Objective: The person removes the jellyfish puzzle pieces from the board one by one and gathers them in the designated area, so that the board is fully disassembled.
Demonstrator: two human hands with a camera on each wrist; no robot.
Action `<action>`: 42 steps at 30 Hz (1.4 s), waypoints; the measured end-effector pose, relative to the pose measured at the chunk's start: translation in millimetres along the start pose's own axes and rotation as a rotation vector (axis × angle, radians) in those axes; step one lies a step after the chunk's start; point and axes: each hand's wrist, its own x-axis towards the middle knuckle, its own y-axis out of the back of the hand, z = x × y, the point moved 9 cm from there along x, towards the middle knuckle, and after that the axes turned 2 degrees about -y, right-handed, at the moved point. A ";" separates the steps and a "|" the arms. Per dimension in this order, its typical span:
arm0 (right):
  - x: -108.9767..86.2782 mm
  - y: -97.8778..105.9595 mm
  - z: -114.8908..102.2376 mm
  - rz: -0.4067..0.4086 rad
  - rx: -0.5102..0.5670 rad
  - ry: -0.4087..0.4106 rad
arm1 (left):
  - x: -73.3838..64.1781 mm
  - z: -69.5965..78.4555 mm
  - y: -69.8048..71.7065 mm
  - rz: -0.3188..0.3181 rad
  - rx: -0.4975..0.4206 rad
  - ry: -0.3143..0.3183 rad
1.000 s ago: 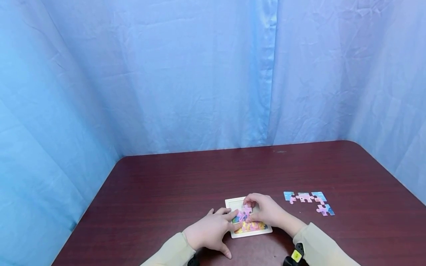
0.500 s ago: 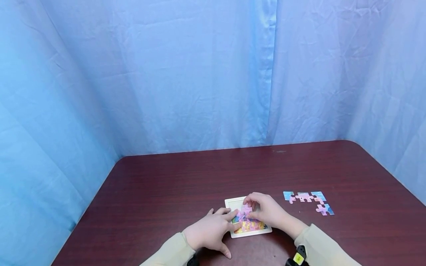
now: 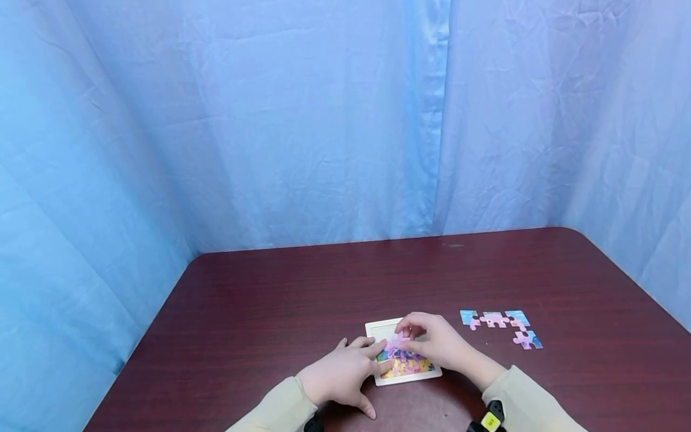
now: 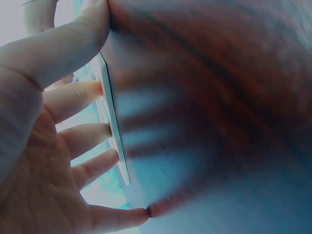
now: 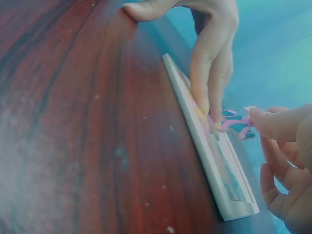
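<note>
A white-rimmed puzzle tray [image 3: 408, 380] lies on the table, with yellow, pink and blue pieces filling its near part. Resting on its left side is my left hand [image 3: 341, 373], fingers spread and fairly straight, thumb on the tabletop. In the left wrist view several fingertips meet the tray's edge [image 4: 113, 119]. My right hand [image 3: 439, 343] is over the tray's right side. Between its thumb and finger it pinches a pink-and-blue puzzle piece [image 5: 238, 125], tilted just above the tray in the right wrist view. The right hand covers part of the tray.
To the right lie several loose pieces, among them a corner-like blue-and-pink piece [image 3: 468, 318], a pink piece [image 3: 494, 320] and a nearer pink-and-blue one [image 3: 528, 340]. A dark red-brown table [image 3: 281, 312] extends around, with blue curtains [image 3: 324, 120] behind and beside it.
My right wrist has shifted slightly to the right and its thumb has moved a little up the tray, away from the near row. The left hand and loose pieces stay put.
</note>
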 end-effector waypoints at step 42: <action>-60.7 68.0 42.7 0.066 0.080 -0.015 | -2.7 -1.6 -2.0 -0.007 -0.043 0.017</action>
